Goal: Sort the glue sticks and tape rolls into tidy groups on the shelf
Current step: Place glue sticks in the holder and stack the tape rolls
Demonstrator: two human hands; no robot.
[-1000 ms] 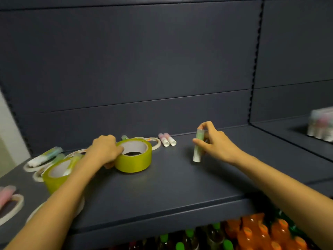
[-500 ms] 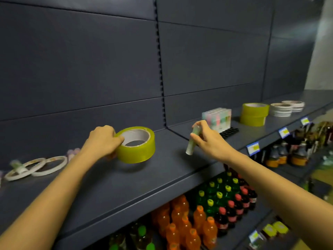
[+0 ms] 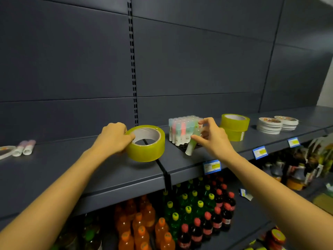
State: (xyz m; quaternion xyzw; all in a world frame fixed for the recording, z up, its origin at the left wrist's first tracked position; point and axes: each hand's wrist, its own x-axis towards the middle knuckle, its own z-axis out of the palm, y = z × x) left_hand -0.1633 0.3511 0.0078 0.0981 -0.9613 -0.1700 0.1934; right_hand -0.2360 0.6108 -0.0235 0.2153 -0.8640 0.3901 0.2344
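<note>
My left hand (image 3: 113, 137) grips a wide yellow tape roll (image 3: 146, 143), held over the seam between two sections of the dark shelf (image 3: 90, 168). My right hand (image 3: 210, 138) pinches a pale green glue stick (image 3: 192, 144), tilted, right in front of an upright cluster of glue sticks (image 3: 181, 129) standing in a black tray. Beyond that stand two stacked yellow tape rolls (image 3: 234, 127) and two piles of thin white tape rolls (image 3: 270, 125). At far left lie two loose glue sticks (image 3: 25, 147) and a thin white tape ring (image 3: 5, 151).
Blue price tags (image 3: 211, 166) hang along the shelf's front edge. Below the shelf stand rows of orange, green and dark drink bottles (image 3: 189, 213). A slotted upright (image 3: 132, 69) divides the dark back panel.
The view has swung right along the shelf. Both hands carried their items rightward: the yellow roll now sits over the shelf seam and the glue stick has reached the upright cluster.
</note>
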